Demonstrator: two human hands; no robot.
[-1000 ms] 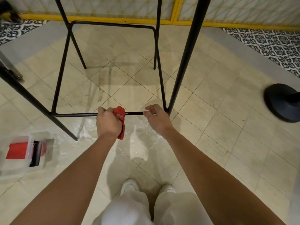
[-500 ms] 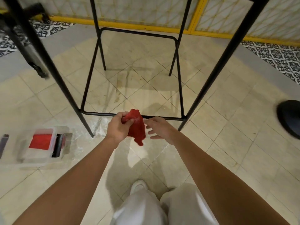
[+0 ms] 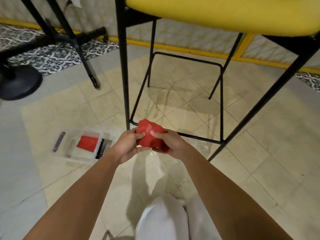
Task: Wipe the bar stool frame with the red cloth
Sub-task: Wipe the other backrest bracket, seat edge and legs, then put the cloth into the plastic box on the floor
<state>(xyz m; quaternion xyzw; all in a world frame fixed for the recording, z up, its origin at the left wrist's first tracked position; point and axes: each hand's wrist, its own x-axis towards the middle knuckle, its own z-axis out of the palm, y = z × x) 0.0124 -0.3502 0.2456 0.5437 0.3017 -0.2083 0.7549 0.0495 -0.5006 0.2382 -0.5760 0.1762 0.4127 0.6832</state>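
The bar stool has a black metal frame [image 3: 123,70] with thin legs and a low footrest ring, under a yellow seat [image 3: 216,13] at the top of the view. The red cloth [image 3: 149,137] is bunched in front of the near footrest bar. My left hand [image 3: 129,146] grips its left side, thumb on top. My right hand [image 3: 170,143] holds its right side with the fingers curled under. Both hands are off the frame, just in front of the near left leg.
A clear plastic box [image 3: 83,146] with a red item inside lies on the tile floor at the left, a dark stick [image 3: 58,142] beside it. Another black leg [image 3: 81,54] and a round black base [image 3: 19,84] stand at the far left.
The view rose and the yellow seat came into sight. My right hand left the footrest bar and joined the left on the cloth, which came off the bar.
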